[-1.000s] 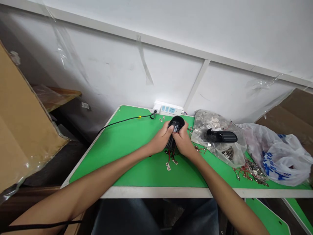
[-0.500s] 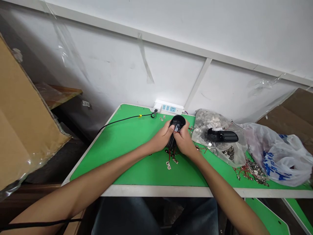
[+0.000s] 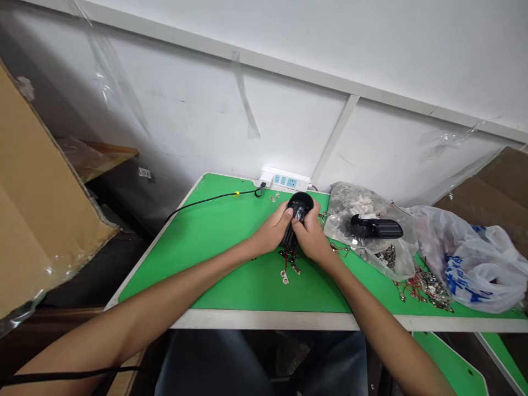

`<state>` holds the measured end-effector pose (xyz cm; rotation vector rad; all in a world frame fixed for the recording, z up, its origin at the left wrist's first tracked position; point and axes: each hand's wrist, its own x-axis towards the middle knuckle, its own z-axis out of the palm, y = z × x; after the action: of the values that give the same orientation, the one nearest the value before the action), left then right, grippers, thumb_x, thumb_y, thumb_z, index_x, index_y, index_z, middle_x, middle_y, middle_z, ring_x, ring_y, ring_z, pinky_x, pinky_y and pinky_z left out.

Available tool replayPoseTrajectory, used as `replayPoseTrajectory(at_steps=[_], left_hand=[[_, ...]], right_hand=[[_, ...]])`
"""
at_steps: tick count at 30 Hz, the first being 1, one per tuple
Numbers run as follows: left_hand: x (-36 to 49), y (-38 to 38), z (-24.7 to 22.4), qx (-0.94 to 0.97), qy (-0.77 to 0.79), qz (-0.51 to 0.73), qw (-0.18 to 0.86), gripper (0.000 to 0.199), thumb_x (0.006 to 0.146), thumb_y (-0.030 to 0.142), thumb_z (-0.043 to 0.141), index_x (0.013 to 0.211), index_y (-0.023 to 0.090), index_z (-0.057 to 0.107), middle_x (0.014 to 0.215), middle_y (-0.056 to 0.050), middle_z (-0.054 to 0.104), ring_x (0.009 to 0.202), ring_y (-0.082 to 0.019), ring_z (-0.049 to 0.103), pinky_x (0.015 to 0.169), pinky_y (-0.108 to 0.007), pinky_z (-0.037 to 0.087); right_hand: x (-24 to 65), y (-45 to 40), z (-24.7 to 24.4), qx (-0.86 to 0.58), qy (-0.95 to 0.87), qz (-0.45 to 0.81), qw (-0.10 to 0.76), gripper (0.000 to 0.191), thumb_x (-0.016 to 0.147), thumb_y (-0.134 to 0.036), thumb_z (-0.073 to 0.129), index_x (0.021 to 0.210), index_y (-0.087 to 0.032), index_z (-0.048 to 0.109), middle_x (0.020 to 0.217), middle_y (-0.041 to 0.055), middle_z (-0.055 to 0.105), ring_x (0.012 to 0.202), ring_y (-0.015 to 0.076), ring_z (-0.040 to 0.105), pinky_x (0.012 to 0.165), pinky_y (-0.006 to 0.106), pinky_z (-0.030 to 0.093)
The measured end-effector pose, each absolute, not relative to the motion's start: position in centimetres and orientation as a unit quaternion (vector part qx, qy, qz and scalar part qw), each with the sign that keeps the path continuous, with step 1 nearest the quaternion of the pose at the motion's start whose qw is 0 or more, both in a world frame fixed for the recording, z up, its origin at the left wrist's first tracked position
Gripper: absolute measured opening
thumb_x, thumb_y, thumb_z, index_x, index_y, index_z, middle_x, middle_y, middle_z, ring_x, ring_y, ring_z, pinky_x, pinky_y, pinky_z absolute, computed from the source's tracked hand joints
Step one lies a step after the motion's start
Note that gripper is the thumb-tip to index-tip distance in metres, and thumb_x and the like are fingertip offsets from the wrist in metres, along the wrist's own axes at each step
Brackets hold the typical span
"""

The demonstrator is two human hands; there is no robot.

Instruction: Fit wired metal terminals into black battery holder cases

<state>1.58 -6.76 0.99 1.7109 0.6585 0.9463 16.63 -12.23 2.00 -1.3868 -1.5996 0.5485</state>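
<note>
Left hand [image 3: 272, 232], right hand [image 3: 310, 236] around black housing [image 3: 301, 202], wired metal terminals [image 3: 289, 265] below, green bench [image 3: 206, 258]

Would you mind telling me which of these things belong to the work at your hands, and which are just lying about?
In use:
black plastic housing, held by the left hand and right hand
red-wired metal terminals beneath it

Lying about:
second black housing
clear bag of metal parts
pile of wired terminals
white-and-blue plastic bag
power strip

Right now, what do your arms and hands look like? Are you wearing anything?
The left arm and right arm are bare, sleeveless. The left hand and right hand wear no gloves or rings. A thin black cord crosses the left arm.
</note>
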Motion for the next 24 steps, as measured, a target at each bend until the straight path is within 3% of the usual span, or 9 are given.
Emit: replayPoseTrajectory(at_steps=[14,24], left_hand=[[1.8,-7.2,1.3,0.709,0.312,0.397,0.492,0.043,0.112,0.045,0.035,0.132,0.016,0.06,0.117,-0.008,0.071,0.115,-0.027,0.063,0.108,-0.04,0.047],[1.7,-7.0,0.8,0.704,0.326,0.402,0.486,0.039,0.111,0.043,0.034,0.125,0.019,0.06,0.105,-0.007,0.07,0.112,-0.028,0.064,0.107,-0.043,0.048]], right_hand=[[15.9,-12.1,1.8,-0.573,-0.617,0.245,0.481,0.073,0.095,-0.041,0.053,0.155,-0.01,0.024,0.15,0.0253,0.053,0.143,0.0354,0.053,0.123,0.056,0.04],[15.1,-11.7,1.4,-0.564,-0.594,0.258,0.512,0.064,0.094,-0.036,0.053,0.15,-0.016,0.029,0.142,0.0188,0.056,0.137,0.0318,0.054,0.12,0.052,0.043]])
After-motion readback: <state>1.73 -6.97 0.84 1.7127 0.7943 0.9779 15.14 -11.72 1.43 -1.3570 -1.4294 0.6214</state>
